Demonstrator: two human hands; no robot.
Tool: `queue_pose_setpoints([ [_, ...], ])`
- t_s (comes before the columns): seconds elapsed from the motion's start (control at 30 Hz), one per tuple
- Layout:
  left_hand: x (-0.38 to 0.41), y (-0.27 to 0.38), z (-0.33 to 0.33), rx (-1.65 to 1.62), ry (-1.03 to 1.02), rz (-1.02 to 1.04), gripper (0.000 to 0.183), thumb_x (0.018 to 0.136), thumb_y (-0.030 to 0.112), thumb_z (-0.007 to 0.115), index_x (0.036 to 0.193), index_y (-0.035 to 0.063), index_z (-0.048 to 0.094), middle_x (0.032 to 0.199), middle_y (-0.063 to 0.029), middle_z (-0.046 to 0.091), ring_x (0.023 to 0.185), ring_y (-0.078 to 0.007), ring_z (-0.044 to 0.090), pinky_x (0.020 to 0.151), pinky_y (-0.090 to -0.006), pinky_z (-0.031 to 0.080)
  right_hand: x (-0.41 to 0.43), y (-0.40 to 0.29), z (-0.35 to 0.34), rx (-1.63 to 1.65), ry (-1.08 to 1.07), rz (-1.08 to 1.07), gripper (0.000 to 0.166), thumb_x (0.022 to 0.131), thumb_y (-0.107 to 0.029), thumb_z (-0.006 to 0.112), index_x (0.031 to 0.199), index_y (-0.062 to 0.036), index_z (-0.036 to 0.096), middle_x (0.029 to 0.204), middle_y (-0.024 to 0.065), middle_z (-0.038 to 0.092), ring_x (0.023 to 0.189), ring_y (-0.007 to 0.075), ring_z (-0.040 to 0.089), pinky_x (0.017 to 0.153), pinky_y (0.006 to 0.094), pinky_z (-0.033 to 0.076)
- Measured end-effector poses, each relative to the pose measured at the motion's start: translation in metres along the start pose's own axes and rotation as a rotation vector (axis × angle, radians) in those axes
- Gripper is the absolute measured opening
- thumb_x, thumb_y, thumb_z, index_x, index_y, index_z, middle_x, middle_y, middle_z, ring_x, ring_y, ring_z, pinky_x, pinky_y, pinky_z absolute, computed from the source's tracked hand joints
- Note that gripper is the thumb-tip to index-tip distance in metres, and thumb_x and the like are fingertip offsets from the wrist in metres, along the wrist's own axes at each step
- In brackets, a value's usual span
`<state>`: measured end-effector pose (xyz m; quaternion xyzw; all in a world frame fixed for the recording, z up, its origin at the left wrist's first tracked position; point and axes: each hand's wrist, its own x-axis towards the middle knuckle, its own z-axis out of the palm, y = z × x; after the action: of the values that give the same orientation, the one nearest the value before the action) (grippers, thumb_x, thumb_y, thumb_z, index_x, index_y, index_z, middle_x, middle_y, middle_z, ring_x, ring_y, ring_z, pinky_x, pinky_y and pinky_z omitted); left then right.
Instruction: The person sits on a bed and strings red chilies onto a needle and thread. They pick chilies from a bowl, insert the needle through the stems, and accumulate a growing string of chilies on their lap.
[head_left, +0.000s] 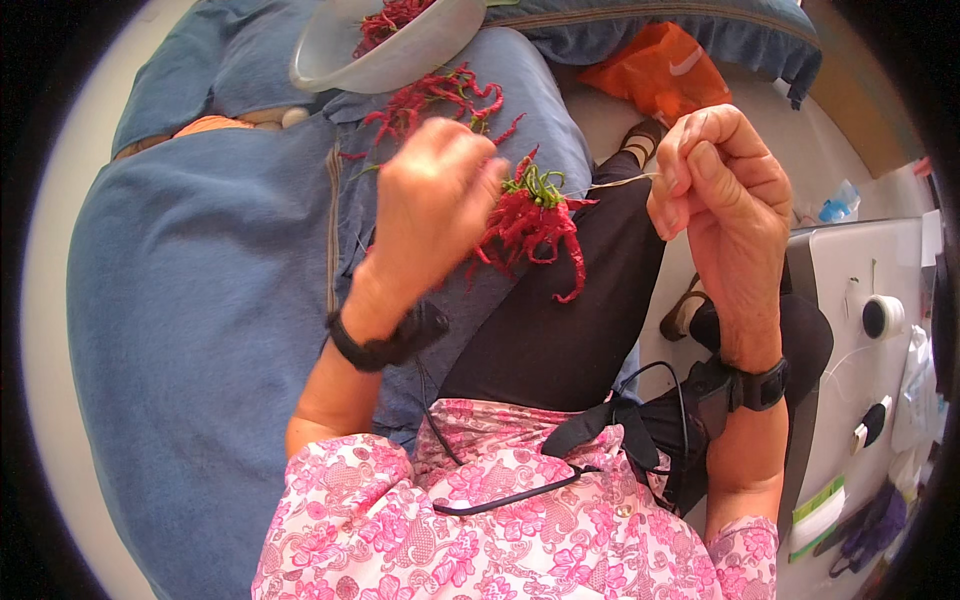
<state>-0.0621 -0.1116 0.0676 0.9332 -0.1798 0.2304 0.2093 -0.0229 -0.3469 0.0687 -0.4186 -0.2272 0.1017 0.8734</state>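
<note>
A bunch of dried red chili peppers (534, 225) with green stems hangs on a pale thread (619, 181) above my thigh. The thread runs from the stems to my right hand (720, 169), whose thumb and fingers pinch it. My left hand (439, 191) is blurred and curled, just left of the bunch; its fingertips are partly hidden, and whether it grips anything is unclear. Beyond it, loose red chilies (420, 105) lie on the blue fabric-covered seat (540, 90). More chilies (390, 22) are in a translucent plastic bowl (352, 79) behind them.
An orange plastic bag (660, 71) lies on the floor beyond my right hand. To the right, a table (862, 255) carries a spool of white thread (883, 316), a black-and-white spool (871, 425), a green-and-white packet (817, 517) and clear plastic bags (915, 382).
</note>
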Motion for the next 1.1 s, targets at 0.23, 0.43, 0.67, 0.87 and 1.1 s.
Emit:
queue_pose_setpoints([
  [0.23,0.038,-0.105,0.024,0.097,-0.323,0.027,0.010,0.077,0.004,0.061,0.086,-0.0009,0.065,0.084,-0.0164,0.063,0.078,-0.0313,0.063,0.072,-0.0368,0.049,0.002,0.000,0.002,-0.004,-0.031,0.039,0.014,0.092,-0.012,0.059,0.096,0.0018,0.058,0.078,0.0086,0.061,0.058,0.0121,0.057,0.052,0.0215,0.045],
  [0.43,0.051,-0.147,0.068,-0.007,-0.597,-0.140,0.023,0.070,0.004,0.057,0.089,0.0059,0.069,0.090,-0.0152,0.067,0.087,-0.0331,0.064,0.078,-0.0420,0.050,0.003,-0.003,0.003,0.008,-0.030,0.066,0.013,0.092,-0.011,0.058,0.095,0.0016,0.058,0.078,0.0076,0.061,0.059,0.0114,0.057,0.052,0.0211,0.045],
  [0.67,0.056,-0.144,0.085,-0.148,-0.638,-0.151,0.026,0.070,0.000,0.058,0.092,0.0056,0.070,0.087,-0.0173,0.068,0.087,-0.0321,0.065,0.079,-0.0386,0.050,0.002,-0.002,0.001,-0.026,-0.025,0.067,0.013,0.093,-0.012,0.058,0.094,0.0014,0.058,0.076,0.0061,0.061,0.059,0.0100,0.057,0.052,0.0207,0.046],
  [0.87,0.050,-0.156,0.085,-0.160,-0.639,-0.084,0.031,0.069,-0.004,0.055,0.095,0.0027,0.070,0.091,-0.0198,0.067,0.090,-0.0306,0.065,0.081,-0.0379,0.050,0.003,0.000,0.001,-0.023,-0.046,0.073,0.014,0.092,-0.013,0.058,0.094,0.0013,0.058,0.075,0.0058,0.061,0.059,0.0101,0.057,0.051,0.0209,0.046],
  [1.1,0.055,-0.138,0.067,-0.219,-0.331,-0.144,0.025,0.072,0.000,0.060,0.095,0.0015,0.070,0.083,-0.0178,0.068,0.077,-0.0249,0.066,0.072,-0.0334,0.051,0.003,0.000,0.000,-0.045,-0.038,0.071,0.014,0.092,-0.013,0.059,0.093,0.0011,0.059,0.075,0.0062,0.062,0.058,0.0103,0.057,0.051,0.0210,0.046],
])
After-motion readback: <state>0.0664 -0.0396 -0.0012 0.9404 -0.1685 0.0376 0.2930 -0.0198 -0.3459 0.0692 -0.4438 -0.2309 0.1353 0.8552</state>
